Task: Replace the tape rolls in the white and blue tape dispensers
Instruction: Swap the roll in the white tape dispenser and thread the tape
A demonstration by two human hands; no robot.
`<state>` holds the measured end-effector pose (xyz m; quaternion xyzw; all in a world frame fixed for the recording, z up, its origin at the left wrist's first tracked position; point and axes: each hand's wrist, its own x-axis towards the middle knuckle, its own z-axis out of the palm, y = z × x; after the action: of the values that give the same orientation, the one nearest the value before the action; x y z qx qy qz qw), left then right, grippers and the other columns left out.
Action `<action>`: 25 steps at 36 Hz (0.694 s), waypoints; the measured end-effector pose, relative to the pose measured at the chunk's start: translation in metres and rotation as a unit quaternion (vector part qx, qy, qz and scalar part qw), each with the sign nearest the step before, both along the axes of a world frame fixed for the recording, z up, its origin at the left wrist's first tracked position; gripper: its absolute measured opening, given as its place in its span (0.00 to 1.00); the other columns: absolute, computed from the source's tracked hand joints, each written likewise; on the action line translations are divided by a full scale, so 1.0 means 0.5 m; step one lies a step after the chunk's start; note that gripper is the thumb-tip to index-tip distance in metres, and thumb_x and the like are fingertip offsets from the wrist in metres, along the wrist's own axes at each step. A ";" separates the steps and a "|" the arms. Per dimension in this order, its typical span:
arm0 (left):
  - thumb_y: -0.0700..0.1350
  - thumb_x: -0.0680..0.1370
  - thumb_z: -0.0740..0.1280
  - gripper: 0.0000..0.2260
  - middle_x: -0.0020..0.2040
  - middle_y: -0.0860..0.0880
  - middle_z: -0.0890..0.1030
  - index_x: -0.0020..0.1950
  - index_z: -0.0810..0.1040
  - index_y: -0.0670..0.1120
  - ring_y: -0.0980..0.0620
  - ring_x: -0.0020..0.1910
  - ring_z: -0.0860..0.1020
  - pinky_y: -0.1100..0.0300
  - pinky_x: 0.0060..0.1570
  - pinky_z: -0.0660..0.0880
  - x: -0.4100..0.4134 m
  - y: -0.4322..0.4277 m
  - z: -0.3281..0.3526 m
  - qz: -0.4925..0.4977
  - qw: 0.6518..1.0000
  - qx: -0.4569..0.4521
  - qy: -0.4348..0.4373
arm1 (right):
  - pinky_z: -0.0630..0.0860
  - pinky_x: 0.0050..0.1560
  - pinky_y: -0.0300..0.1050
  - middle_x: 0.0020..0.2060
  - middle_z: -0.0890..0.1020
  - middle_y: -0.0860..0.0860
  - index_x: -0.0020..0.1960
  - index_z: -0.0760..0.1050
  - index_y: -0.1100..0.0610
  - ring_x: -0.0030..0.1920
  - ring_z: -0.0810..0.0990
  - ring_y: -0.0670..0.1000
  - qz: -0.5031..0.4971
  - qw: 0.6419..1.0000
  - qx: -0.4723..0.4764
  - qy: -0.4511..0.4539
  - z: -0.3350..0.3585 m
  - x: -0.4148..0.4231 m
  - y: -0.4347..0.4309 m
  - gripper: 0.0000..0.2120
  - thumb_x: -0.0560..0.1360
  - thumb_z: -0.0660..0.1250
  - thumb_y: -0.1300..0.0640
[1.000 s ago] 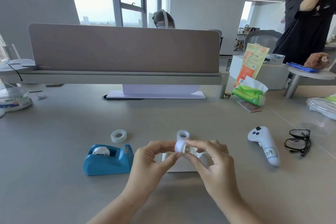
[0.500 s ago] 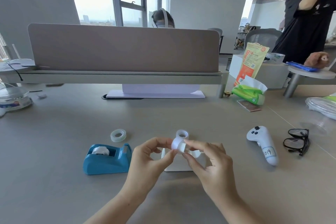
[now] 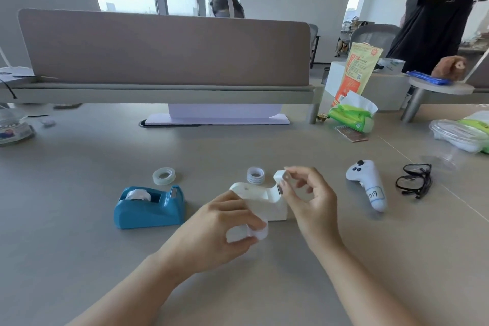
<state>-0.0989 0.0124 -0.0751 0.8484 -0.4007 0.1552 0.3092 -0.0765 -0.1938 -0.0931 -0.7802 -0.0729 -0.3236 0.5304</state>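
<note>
Left hand (image 3: 225,225) fingers grip tape roll (image 3: 258,231) — right hand (image 3: 309,193) pinches white core (image 3: 281,176); white dispenser (image 3: 260,200) between.

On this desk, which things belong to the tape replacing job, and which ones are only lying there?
Job:
- blue plastic tape dispenser
- white plastic tape dispenser
- clear tape roll
- white-cored tape roll
- small white piece in the right hand
- white roll in the left hand

Lying about:
- white handheld controller
- black-framed glasses
- green tissue pack
- orange snack bag

Bright window backlight, soft shadows, edge distortion
</note>
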 end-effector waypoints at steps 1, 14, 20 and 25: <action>0.46 0.72 0.75 0.05 0.43 0.59 0.82 0.48 0.84 0.52 0.58 0.47 0.75 0.70 0.50 0.73 -0.002 -0.004 -0.003 -0.012 1.000 0.006 0.000 | 0.68 0.46 0.28 0.42 0.84 0.46 0.50 0.81 0.49 0.44 0.78 0.50 0.000 1.000 0.003 0.004 -0.001 0.001 -0.001 0.08 0.72 0.73 0.57; 0.47 0.72 0.75 0.05 0.44 0.58 0.82 0.47 0.85 0.53 0.59 0.47 0.77 0.65 0.49 0.75 -0.011 -0.022 -0.017 -0.040 0.997 -0.008 0.069 | 0.68 0.47 0.29 0.42 0.84 0.40 0.51 0.82 0.45 0.46 0.79 0.50 -0.030 0.999 -0.017 0.019 -0.006 0.008 -0.014 0.11 0.72 0.73 0.58; 0.51 0.70 0.77 0.08 0.46 0.60 0.82 0.47 0.86 0.55 0.59 0.48 0.80 0.68 0.50 0.75 0.032 -0.022 0.025 0.070 0.989 -0.110 0.065 | 0.76 0.52 0.52 0.50 0.81 0.34 0.51 0.82 0.44 0.43 0.77 0.45 -0.061 0.997 -0.043 -0.013 -0.006 0.014 -0.013 0.11 0.70 0.68 0.46; 0.48 0.73 0.75 0.13 0.53 0.58 0.80 0.57 0.82 0.55 0.60 0.47 0.79 0.74 0.46 0.71 0.141 -0.048 0.075 0.151 0.983 -0.044 0.093 | 0.76 0.50 0.54 0.49 0.80 0.34 0.49 0.81 0.44 0.42 0.77 0.45 -0.061 0.996 -0.055 -0.020 -0.009 0.017 -0.011 0.09 0.70 0.68 0.45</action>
<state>-0.0282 -0.0114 -0.0375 0.8953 -0.2303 0.1380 0.3555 -0.0681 -0.1991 -0.0978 -0.8046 -0.0531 -0.3662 0.4645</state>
